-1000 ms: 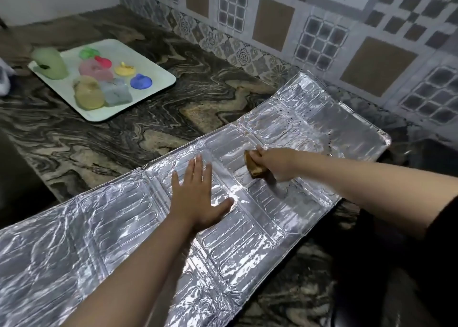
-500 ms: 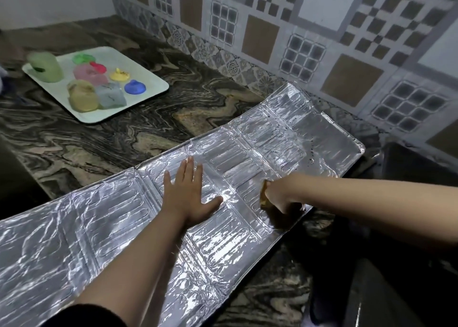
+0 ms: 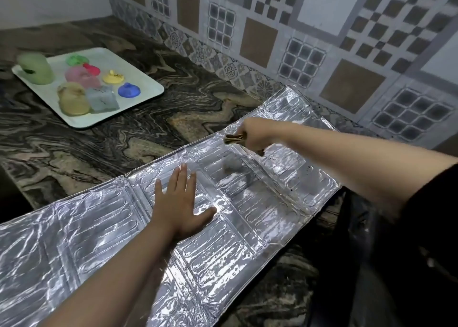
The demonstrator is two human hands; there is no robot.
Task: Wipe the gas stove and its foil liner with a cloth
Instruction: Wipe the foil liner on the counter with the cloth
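Across the marbled surface [image 3: 138, 138] the foil liner [image 3: 81, 230] lies unfolded from seven o'clock up to two o'clock. It is thin and embossed, so a hard stroke could crease or tear it, or drag it along the stone if the bracing palm lets up; its near right corner seems to overhang the edge and might buckle. The left hand [image 3: 182, 209] lies flat on the middle panel, fingers straight and spread. The right hand [image 3: 252, 134] has its fingers curled round a folded brown cloth [image 3: 234, 138], which juts out at nine o'clock of the knuckles, at the liner's far rim. No stove is clearly visible.
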